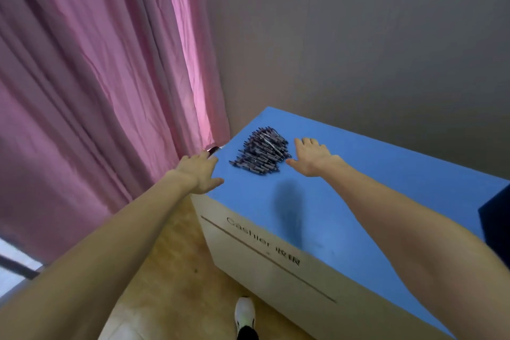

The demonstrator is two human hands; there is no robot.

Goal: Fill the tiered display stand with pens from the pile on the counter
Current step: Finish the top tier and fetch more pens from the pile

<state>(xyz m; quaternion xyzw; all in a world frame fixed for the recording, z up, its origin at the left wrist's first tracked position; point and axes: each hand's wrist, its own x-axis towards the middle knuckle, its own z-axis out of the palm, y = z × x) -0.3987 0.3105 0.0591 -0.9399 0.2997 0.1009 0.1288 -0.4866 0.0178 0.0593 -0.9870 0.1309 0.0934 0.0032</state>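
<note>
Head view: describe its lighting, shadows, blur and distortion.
Head view: soft indoor light, brightest where the pink curtain glows; a diffuse shadow falls on the blue counter below the pen pile; wide-angle bending stretches both forearms; the left hand and right hand look slightly soft, no glare.

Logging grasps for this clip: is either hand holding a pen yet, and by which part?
Nothing is held. The left hand and right hand are open beside the pile of dark pens.
</note>
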